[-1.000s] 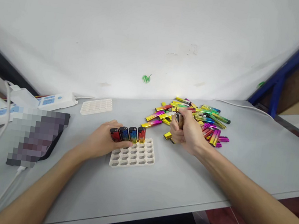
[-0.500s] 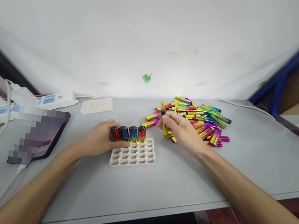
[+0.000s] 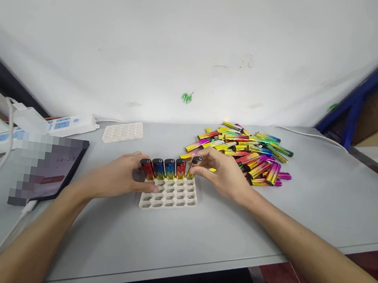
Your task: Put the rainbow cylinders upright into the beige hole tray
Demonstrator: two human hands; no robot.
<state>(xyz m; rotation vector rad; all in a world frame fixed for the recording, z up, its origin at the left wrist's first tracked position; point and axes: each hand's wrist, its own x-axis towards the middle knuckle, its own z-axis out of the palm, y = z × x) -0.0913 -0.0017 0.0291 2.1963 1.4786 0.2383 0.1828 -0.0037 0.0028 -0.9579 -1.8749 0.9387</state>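
A white holed tray lies on the table, with a row of upright lighters along its back edge. They have black tops and shiny bodies: a red lighter at the left, two blue ones and another red lighter. My left hand grips the tray's left side, thumb over the holes and fingers behind by the leftmost lighter. Between the thumb and fingers of my right hand is a yellow-gold lighter, held nearly upright at the back right corner hole. Whether it is fully seated I cannot tell.
A heap of shiny coloured lighters lies behind my right hand. A second holed tray is near the wall. At left are a tablet with a cable and white power strips. A blue frame stands at right.
My right hand has moved left and down from the heap, bringing the yellow-gold lighter to the tray's back right corner. My left hand stays at the tray, its thumb shifted slightly left.
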